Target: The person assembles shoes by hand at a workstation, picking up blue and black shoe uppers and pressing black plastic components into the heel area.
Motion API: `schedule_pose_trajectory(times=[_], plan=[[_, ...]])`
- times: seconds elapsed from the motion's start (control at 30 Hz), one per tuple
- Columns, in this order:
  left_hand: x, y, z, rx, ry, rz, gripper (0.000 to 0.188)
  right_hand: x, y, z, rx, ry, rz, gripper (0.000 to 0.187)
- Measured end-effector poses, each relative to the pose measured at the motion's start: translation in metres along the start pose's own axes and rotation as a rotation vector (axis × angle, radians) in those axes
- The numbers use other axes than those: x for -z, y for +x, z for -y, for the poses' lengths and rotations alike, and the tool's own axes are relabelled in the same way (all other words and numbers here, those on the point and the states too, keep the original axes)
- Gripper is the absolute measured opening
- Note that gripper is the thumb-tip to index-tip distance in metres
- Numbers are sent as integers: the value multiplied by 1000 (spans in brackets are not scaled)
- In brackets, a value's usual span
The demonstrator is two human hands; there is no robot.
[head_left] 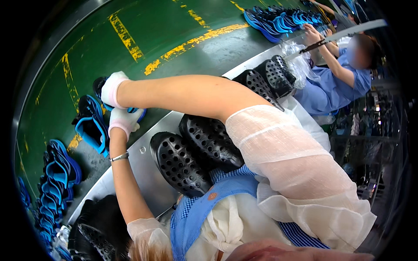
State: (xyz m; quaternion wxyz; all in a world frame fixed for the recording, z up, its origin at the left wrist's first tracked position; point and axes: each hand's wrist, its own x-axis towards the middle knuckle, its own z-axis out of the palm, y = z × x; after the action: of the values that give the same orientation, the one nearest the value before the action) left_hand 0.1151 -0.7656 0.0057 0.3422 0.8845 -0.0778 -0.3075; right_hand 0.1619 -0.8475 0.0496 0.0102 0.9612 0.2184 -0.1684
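Note:
Both of my hands wear white gloves and are at one black and blue sports shoe over the green surface. My right hand (114,90) reaches across from the right and closes on the dark end of the shoe (99,85). Just below it, my left hand (123,121) closes on the same shoe, whose blue edge shows beside the glove. The gloves cover most of the shoe, and the fingertips are largely hidden. Another black shoe with a bright blue collar (92,126) stands close by on the left, apart from my hands.
A metal ledge (141,167) borders the green surface (143,21) with worn yellow lines. Black perforated clog-like pieces (178,163) lie near my body. Rows of blue and black shoes (50,195) stand left, others (283,19) far right. A co-worker in blue (333,82) sits right.

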Motion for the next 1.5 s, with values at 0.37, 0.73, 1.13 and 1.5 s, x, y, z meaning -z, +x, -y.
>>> schedule_pose_trajectory(times=[0.37,0.73,1.13,1.5], plan=[[1,-16,-6,-62,-8,-1,26,32,-123,-114,-56,83,-39,35],[2,-3,24,-99,-17,-83,26,-15,-320,-411,-962,-171,-291,30],[1,-14,6,76,-92,-81,22,-87,-335,-548,-1156,-167,-327,20],[-2,-11,11,45,-32,-114,21,-89,-316,-523,-1195,-74,-287,26]])
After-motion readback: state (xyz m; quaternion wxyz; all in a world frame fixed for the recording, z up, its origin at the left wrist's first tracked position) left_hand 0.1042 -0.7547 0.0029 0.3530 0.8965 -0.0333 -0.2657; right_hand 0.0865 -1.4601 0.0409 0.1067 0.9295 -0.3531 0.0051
